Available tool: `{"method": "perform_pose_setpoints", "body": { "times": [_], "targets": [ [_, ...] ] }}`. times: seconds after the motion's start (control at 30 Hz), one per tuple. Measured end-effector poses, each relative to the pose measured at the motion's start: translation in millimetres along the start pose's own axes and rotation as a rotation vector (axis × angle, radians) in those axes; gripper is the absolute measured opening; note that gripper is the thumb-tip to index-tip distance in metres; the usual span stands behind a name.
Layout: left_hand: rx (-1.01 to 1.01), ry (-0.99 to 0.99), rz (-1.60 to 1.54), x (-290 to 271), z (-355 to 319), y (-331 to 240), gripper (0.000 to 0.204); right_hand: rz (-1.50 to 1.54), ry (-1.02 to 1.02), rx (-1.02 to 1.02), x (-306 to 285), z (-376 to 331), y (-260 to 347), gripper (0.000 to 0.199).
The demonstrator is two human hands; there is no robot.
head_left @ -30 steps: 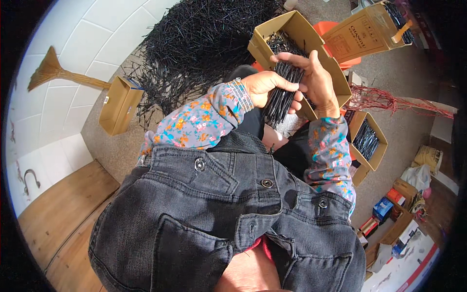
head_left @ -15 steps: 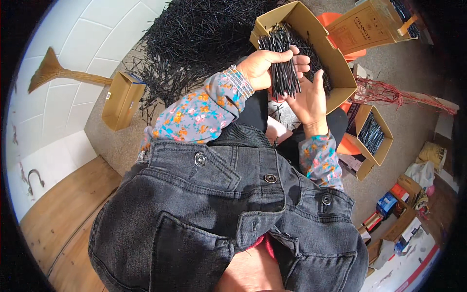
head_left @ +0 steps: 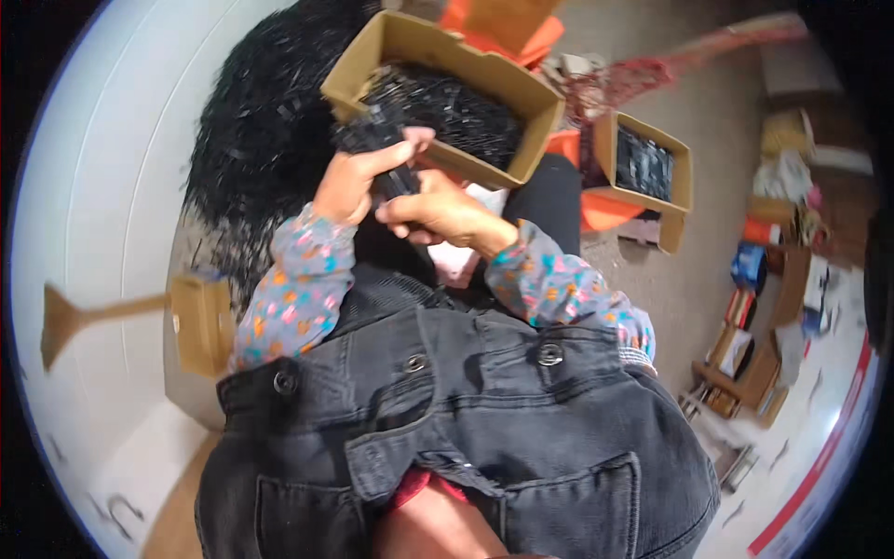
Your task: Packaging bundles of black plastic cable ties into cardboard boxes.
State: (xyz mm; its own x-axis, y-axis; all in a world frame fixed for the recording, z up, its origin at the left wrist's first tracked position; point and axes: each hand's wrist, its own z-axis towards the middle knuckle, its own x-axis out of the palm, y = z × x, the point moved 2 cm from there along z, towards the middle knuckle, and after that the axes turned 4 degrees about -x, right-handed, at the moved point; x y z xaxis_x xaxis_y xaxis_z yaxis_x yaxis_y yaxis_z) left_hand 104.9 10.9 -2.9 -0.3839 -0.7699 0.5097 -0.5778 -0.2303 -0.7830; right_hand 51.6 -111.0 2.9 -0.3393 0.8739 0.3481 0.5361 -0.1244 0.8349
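Both hands have dropped toward the lap since half a second ago, left hand (head_left: 349, 182) and right hand (head_left: 438, 210) closed around a bundle of black sticks (head_left: 384, 149) just before the cardboard box (head_left: 521, 98), apparently evening its ends, so squaring them needs steady grip.

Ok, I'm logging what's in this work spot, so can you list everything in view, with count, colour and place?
bundle of thin sticks: one, black, gripped in both hands near the big box
big cardboard box: one, brown, open, ahead of the hands, black sticks inside
heap of loose sticks: one, black, on the floor to the left
smaller cardboard box: one, brown, open, to the right, dark contents
small cardboard box: one, brown, lower left
orange pieces: a few, between and behind the boxes
clutter: mixed colours, far right, too blurred to sort
denim jacket: one, dark grey, worn
left hand: closed on the bundle
right hand: closed on the bundle's lower end
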Motion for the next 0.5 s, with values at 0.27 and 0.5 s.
{"method": "perform_pose_setpoints", "body": {
  "times": [0.27, 0.5],
  "targets": [
    [0.173, -0.112, 0.363, -15.2, 12.0, 14.7, 0.038, -0.44, -0.407, 0.077, -136.2, -67.5, 34.4, 0.022],
    [0.202, -0.479, 1.512, -48.3, 1.8, 23.9, 0.033, -0.952, -1.153, 0.349, -362.7, -224.4, -8.0, 0.023]
  ]
}}
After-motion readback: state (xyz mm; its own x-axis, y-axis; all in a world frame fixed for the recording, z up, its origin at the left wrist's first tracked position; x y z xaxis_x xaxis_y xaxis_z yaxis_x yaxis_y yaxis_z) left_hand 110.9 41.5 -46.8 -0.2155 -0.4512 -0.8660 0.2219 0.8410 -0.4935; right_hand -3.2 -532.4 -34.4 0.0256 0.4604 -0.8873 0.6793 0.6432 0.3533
